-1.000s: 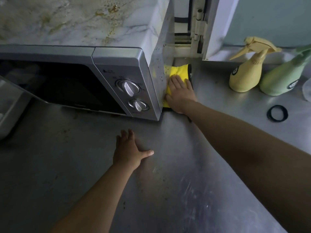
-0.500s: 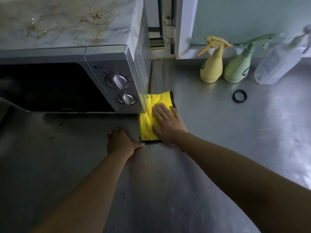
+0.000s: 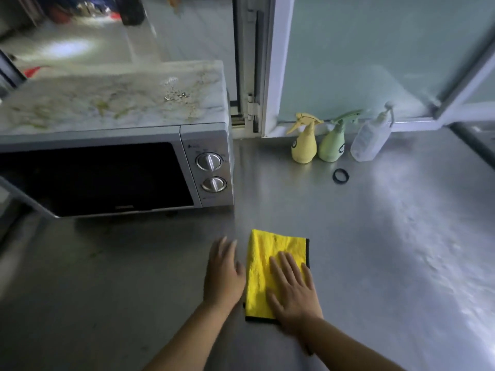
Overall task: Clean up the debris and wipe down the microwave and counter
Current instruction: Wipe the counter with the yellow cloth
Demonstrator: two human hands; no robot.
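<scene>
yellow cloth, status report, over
Right hand flat on yellow cloth, left hand open beside it. Cloth on counter. Microwave top stained. Path clear.

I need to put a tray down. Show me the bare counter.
Widest bare steel: right of the cloth, below the black ring. More lies left of the left hand, before the microwave. The back is crowded: yellow, green and clear bottles.
</scene>
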